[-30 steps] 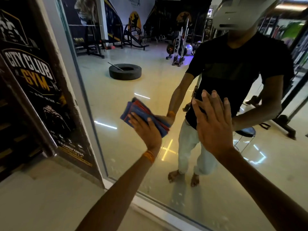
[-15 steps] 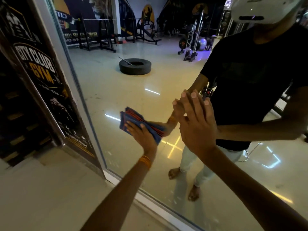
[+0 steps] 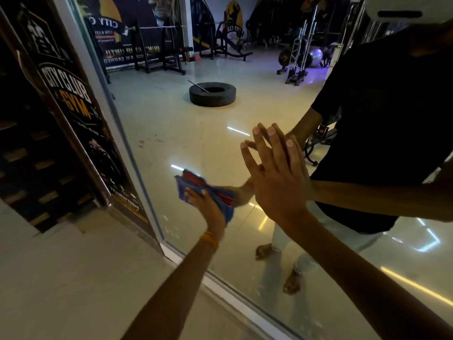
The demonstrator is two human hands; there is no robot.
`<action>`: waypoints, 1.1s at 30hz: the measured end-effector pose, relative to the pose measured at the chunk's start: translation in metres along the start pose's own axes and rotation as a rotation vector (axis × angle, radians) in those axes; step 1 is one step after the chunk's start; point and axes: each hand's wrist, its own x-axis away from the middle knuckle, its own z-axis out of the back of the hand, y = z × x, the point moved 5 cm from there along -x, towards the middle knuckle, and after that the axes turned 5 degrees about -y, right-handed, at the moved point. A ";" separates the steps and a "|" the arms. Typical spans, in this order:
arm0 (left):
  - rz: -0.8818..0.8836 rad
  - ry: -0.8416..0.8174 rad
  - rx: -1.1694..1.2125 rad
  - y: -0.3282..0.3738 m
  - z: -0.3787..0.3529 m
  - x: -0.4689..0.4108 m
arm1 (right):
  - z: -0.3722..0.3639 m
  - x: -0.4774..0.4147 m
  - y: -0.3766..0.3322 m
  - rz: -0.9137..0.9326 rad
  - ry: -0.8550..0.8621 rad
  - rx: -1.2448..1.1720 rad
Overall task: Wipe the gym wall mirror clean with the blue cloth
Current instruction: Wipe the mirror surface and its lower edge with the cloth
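Observation:
The large wall mirror fills the middle and right of the head view and reflects the gym floor and a person in a black shirt. My left hand presses a folded blue cloth with red stripes flat against the glass, low down near the mirror's left edge. An orange band circles that wrist. My right hand rests open on the glass to the right of the cloth and higher, fingers spread and pointing up.
A pale mirror frame runs along the bottom and up the left side. A dark "City Club Gym" poster stands left of the frame, with stairs behind it. Pale floor lies below.
My left hand has slid the cloth down and a little to the left on the glass. My right hand has stayed flat on the mirror while the view moved closer.

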 end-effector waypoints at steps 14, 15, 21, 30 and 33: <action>-0.216 -0.103 -0.240 0.094 0.008 -0.008 | -0.010 0.006 0.002 0.015 -0.001 0.068; -0.179 -0.077 -0.269 0.106 0.018 -0.039 | -0.010 0.006 0.002 0.000 0.019 0.062; -0.525 -0.286 -0.383 0.173 -0.033 0.023 | -0.015 0.005 -0.001 -0.008 0.028 0.118; -0.885 -0.314 -0.747 0.218 -0.019 -0.054 | 0.009 -0.030 -0.010 -0.063 -0.040 0.048; -1.037 -0.247 -0.798 0.249 -0.046 -0.059 | 0.005 -0.073 -0.010 -0.083 -0.032 0.077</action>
